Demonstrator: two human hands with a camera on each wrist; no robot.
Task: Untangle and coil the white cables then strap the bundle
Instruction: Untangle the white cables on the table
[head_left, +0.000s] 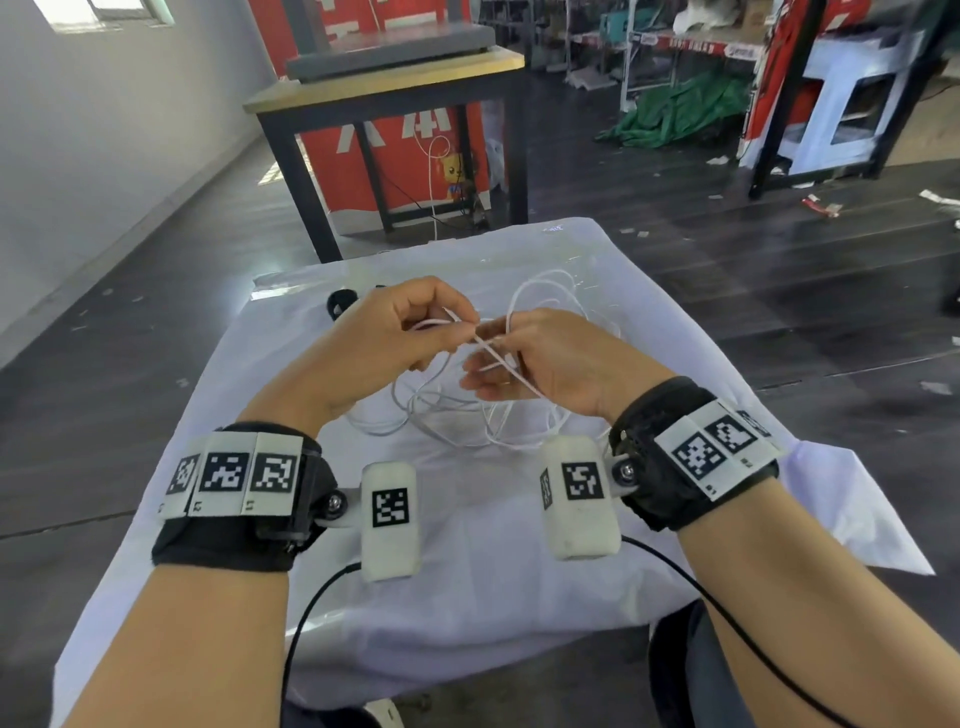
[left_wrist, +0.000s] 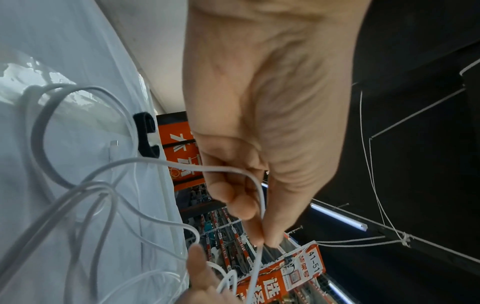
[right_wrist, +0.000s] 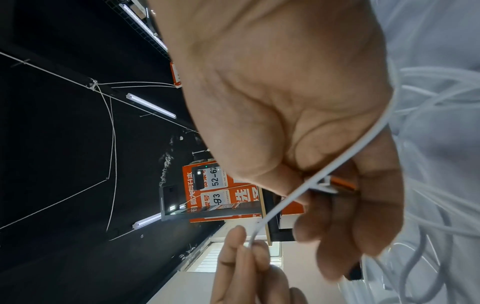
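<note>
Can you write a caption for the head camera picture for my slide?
Left hand and right hand pinch white cables above the white cloth.

White cables (head_left: 467, 410), seemingly tangled; black strap (head_left: 340, 301) beside

In the head view our left hand (head_left: 387, 332) and right hand (head_left: 550, 364) cover the middle of the white cables (head_left: 457, 415), so we cannot tell which strands cross there, and the black strap (head_left: 340, 301) at the far left of the counter (head_left: 467, 597) is half hidden behind the left hand. In the right wrist view we see the cables (right_wrist: 441, 216) blurred and cut off at the right edge. The left wrist view cuts them (left_wrist: 85, 205) off at its lower left.
</note>
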